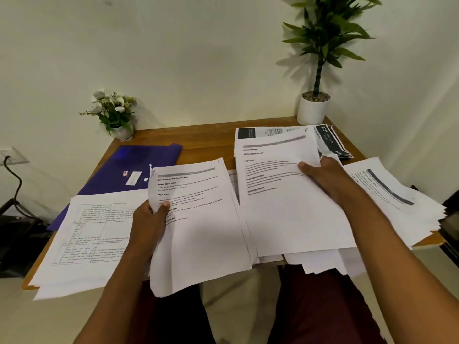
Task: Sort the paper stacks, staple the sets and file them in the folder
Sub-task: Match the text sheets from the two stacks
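Both hands grip paper: left hand (149,219) pinches left sheet (198,234) at its left edge, thumb on top; right hand (325,180) holds right sheet (285,209) by its right edge, thumb on top. Sheets run lengthwise away from person, headings far. Back-left on table (206,140) lies blue folder (139,165), flat.

I get soft, dimmish light; the tall plant (325,38) throws faint shadows onto the wall (198,58). Glare spots the folder (124,170). The table's (203,142) edges bow with wide-angle distortion; print on the papers (285,207) smears.
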Demonstrator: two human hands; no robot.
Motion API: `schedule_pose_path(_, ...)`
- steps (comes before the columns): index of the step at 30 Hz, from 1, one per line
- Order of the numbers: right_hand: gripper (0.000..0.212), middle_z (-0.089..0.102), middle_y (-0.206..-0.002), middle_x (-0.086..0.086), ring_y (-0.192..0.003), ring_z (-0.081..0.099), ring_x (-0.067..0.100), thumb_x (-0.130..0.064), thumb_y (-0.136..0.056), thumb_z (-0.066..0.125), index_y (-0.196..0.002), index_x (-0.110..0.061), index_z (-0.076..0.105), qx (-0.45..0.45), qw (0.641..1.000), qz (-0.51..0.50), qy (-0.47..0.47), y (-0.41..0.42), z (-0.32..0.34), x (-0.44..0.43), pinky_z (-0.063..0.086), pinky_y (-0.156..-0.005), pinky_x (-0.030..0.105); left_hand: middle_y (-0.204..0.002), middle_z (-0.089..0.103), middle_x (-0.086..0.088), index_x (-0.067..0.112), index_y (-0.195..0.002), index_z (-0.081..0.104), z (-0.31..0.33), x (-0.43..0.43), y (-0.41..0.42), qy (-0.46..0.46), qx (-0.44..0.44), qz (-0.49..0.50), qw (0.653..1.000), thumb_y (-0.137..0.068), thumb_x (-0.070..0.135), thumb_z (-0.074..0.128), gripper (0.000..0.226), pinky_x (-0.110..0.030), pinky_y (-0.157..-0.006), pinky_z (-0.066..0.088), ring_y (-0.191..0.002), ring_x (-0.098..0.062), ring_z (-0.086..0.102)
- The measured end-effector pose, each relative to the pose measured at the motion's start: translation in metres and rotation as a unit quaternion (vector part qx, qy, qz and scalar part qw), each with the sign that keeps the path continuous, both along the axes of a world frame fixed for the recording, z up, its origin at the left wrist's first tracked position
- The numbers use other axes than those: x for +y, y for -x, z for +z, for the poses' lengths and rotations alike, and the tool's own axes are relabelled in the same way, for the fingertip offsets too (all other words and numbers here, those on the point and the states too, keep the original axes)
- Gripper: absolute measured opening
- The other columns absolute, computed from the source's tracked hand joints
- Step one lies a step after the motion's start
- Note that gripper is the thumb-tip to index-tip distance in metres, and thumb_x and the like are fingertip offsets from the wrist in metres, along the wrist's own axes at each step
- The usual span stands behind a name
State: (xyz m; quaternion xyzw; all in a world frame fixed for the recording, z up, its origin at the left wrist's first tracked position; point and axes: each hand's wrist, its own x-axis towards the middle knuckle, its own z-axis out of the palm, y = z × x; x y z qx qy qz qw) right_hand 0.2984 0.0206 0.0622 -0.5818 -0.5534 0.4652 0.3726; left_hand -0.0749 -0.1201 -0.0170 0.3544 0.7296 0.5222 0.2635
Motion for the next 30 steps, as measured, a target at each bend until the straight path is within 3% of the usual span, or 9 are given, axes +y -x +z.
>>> schedule_pose_path(6, 0.069, 0.058, -0.141, 0.014, -0.125, 0.055, 0.037, -0.036, -0.09, 0.076, -0.146, -0.007, 0.048, -0.303, 0.953, -0.026, -0.016, -0.05, -0.029, 0.02, 0.043, -0.1, 0.043, -0.1, 0.067, -0.001, 0.021, -0.113, 0.063, -0.001, 0.001, 0.001, -0.016, -0.003, -0.002, 1.0, -0.102, 0.023, 0.061, 0.012, -0.02, -0.065, 0.045, -0.082, -0.009, 0.063)
schedule_pose_path(10, 0.093, 0.044, -0.149, 0.021, -0.135, 0.039, 0.044, -0.026, -0.084, 0.082, -0.157, -0.014, 0.027, -0.432, 0.895, -0.088, -0.062, -0.036, -0.05, 0.013, 0.034, -0.108, 0.053, -0.097, 0.067, 0.0, 0.018, -0.115, 0.063, -0.001, 0.001, 0.001, -0.012, 0.003, 0.0, 1.0, -0.102, 0.023, 0.061, 0.015, -0.019, -0.065, 0.045, -0.08, -0.004, 0.061)
schedule_pose_path(14, 0.074, 0.047, -0.148, 0.016, -0.135, 0.041, 0.036, -0.005, -0.084, 0.073, -0.151, -0.014, 0.043, -0.398, 0.88, -0.069, -0.248, -0.005, -0.066, 0.002, 0.034, -0.108, 0.048, -0.088, 0.065, 0.011, 0.02, -0.112, 0.063, -0.003, 0.001, 0.0, -0.016, -0.008, -0.001, 1.0, -0.102, 0.023, 0.061, 0.011, -0.019, -0.064, 0.045, -0.08, -0.004, 0.062)
schedule_pose_path(17, 0.032, 0.066, -0.126, 0.006, -0.119, 0.057, 0.029, -0.013, -0.093, 0.062, -0.124, -0.019, 0.069, -0.393, 0.888, 0.032, -0.237, 0.021, -0.082, -0.001, 0.042, -0.099, 0.042, -0.089, 0.065, 0.009, 0.02, -0.112, 0.062, -0.002, 0.002, 0.001, -0.018, -0.012, 0.0, 1.0, -0.101, 0.023, 0.061, 0.011, -0.019, -0.064, 0.044, -0.08, -0.003, 0.061)
schedule_pose_path(19, 0.023, 0.069, -0.116, 0.003, -0.109, 0.06, 0.028, -0.016, -0.094, 0.059, -0.111, -0.019, 0.074, -0.44, 0.869, 0.035, -0.224, 0.031, -0.089, -0.002, 0.046, -0.091, 0.042, -0.09, 0.066, 0.01, 0.02, -0.112, 0.063, -0.004, 0.001, 0.002, -0.02, -0.017, -0.003, 1.0, -0.101, 0.023, 0.061, 0.011, -0.019, -0.064, 0.045, -0.081, -0.004, 0.063)
schedule_pose_path(23, 0.024, 0.068, -0.113, 0.006, -0.107, 0.059, 0.03, -0.015, -0.093, 0.06, -0.111, -0.018, 0.074, -0.465, 0.856, 0.004, -0.225, 0.043, -0.085, 0.001, 0.041, -0.09, 0.042, -0.091, 0.068, 0.012, 0.021, -0.11, 0.065, -0.006, 0.002, 0.004, -0.019, -0.024, -0.003, 1.0, -0.101, 0.024, 0.062, 0.01, -0.02, -0.065, 0.047, -0.082, -0.006, 0.066)
schedule_pose_path(26, 0.029, 0.069, -0.122, 0.007, -0.116, 0.059, 0.027, -0.019, -0.096, 0.057, -0.122, -0.015, 0.071, -0.352, 0.907, 0.023, -0.229, 0.068, -0.076, -0.003, 0.046, -0.098, 0.04, -0.094, 0.07, 0.01, 0.02, -0.112, 0.066, -0.008, 0.003, 0.007, -0.018, -0.025, -0.007, 1.0, -0.101, 0.026, 0.062, 0.013, -0.023, -0.068, 0.05, -0.086, -0.009, 0.067)
schedule_pose_path(28, 0.039, 0.066, -0.132, 0.007, -0.124, 0.058, 0.025, -0.032, -0.098, 0.058, -0.132, -0.015, 0.064, -0.281, 0.942, 0.062, -0.171, 0.089, -0.071, -0.006, 0.048, -0.103, 0.04, -0.095, 0.07, 0.009, 0.02, -0.112, 0.066, -0.009, 0.003, 0.008, -0.017, -0.021, -0.008, 1.0, -0.101, 0.027, 0.061, 0.014, -0.026, -0.071, 0.052, -0.087, -0.011, 0.068)
schedule_pose_path(30, 0.064, 0.058, -0.142, 0.008, -0.132, 0.051, 0.028, -0.053, -0.093, 0.064, -0.144, -0.015, 0.053, -0.334, 0.928, 0.111, -0.123, 0.108, -0.068, -0.007, 0.046, -0.104, 0.043, -0.094, 0.069, 0.011, 0.021, -0.111, 0.065, -0.008, 0.002, 0.007, -0.02, -0.019, -0.005, 1.0, -0.101, 0.026, 0.061, 0.012, -0.026, -0.073, 0.053, -0.086, -0.009, 0.067)
